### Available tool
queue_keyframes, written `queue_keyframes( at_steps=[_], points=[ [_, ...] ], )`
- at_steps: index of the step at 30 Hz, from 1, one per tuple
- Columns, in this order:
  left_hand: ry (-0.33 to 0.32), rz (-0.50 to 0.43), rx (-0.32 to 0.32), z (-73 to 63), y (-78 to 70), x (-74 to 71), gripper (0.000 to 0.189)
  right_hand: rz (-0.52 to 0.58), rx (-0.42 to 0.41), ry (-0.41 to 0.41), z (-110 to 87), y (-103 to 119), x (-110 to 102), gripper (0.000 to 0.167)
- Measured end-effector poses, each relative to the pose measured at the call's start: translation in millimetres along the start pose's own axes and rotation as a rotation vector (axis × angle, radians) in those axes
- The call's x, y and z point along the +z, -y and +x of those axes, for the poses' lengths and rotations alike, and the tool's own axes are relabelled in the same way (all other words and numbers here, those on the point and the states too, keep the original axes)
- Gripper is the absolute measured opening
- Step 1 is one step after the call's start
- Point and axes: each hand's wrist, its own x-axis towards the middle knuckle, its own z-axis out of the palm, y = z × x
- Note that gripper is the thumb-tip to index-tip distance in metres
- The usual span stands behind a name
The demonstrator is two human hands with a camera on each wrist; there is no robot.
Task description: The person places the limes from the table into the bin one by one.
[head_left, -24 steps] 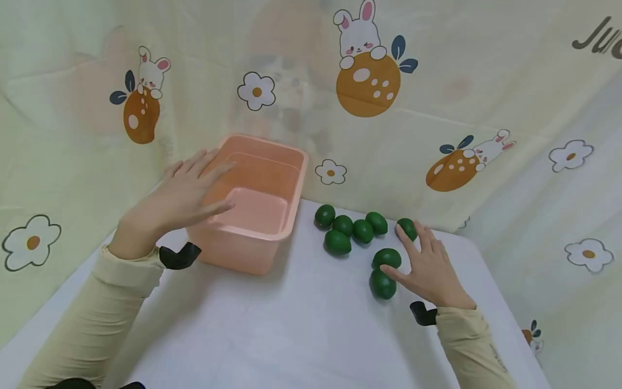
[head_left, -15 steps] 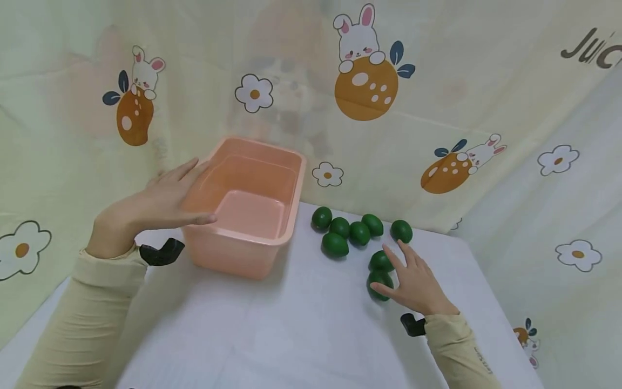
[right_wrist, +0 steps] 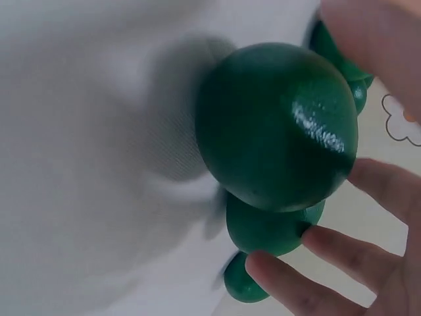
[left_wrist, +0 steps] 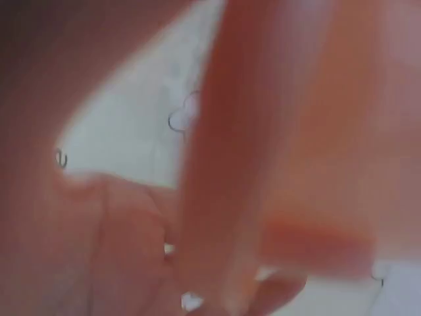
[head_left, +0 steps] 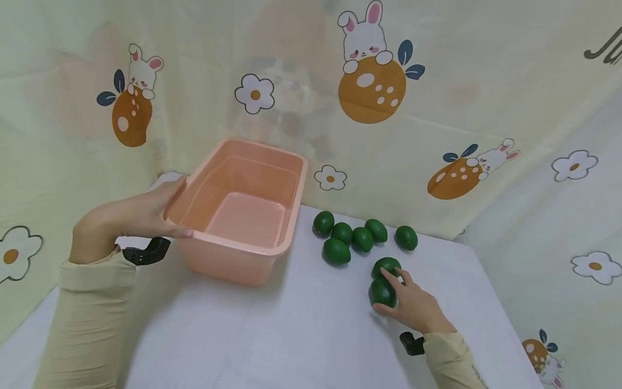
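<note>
A pink plastic basin stands on the white table; its inside is bare. My left hand grips its left rim, the thumb on the near side and the other fingers mostly hidden behind the wall. The basin wall looks blurred in the left wrist view, with the left palm beside it. My right hand reaches around the nearest green lime, its thumb and fingers spread on either side. In the right wrist view an index fingertip meets the edge of this lime, while the thumb looks apart from it.
A second lime touches the nearest one. Several more limes cluster right of the basin, and a single lime lies at the back right. A printed curtain hangs behind the white table.
My right hand has drawn back from the far-right lime to the nearest one. My left hand has moved left and down from above the basin onto its left rim. The limes stayed put.
</note>
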Motion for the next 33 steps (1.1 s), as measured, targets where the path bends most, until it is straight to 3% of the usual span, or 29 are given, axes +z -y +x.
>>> queue_keyframes(
  at_steps=[6, 11, 18, 26, 33],
  points=[
    [0.038, -0.062, 0.015, 2.4, 11.3, -2.0, 0.092, 0.013, 0.021, -0.071, 6.4, 0.2, -1.2, 0.082],
    [0.054, -0.083, -0.03, 2.3, 13.9, -3.8, 0.087, 0.012, 0.034, -0.125, 5.9, 3.9, -1.0, 0.082],
    [0.063, -0.128, -0.068, -2.4, 18.0, 1.2, 0.089, 0.046, 0.073, -0.152, -1.2, 10.2, 15.5, 0.079],
    [0.059, -0.227, -0.012, 1.3, 18.6, 3.9, 0.081, 0.054, 0.124, -0.086, -4.7, 12.8, 21.0, 0.079],
    [0.046, -0.269, 0.036, 3.0, 22.3, 4.1, 0.081, 0.123, 0.082, -0.089, 3.0, 22.0, 24.8, 0.074]
  ],
)
